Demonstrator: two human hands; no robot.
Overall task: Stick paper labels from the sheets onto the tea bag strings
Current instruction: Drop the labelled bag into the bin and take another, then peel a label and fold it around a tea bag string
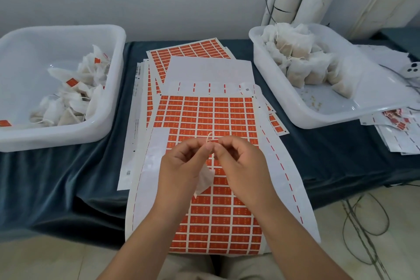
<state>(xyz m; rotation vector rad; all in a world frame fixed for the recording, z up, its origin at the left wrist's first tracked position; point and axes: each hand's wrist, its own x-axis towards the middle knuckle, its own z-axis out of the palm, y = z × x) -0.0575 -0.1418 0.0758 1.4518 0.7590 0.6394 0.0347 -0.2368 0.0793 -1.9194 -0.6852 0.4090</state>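
My left hand [181, 161] and my right hand [238, 161] meet fingertip to fingertip above a sheet of orange labels [211, 116]. Between them they pinch the pale string [209, 138] of a white tea bag [205, 180], which hangs below my palms. A small loop of string sticks up over my fingers. An orange label [213, 142] shows at my right fingertips, mostly hidden. The sheet hangs over the table's front edge.
A white tub [113, 88] at the left holds tea bags with orange labels. A second white tub [268, 70] at the right holds plain tea bags. More label sheets [195, 51] lie behind. Used backing sheets [395, 134] and cables sit at far right.
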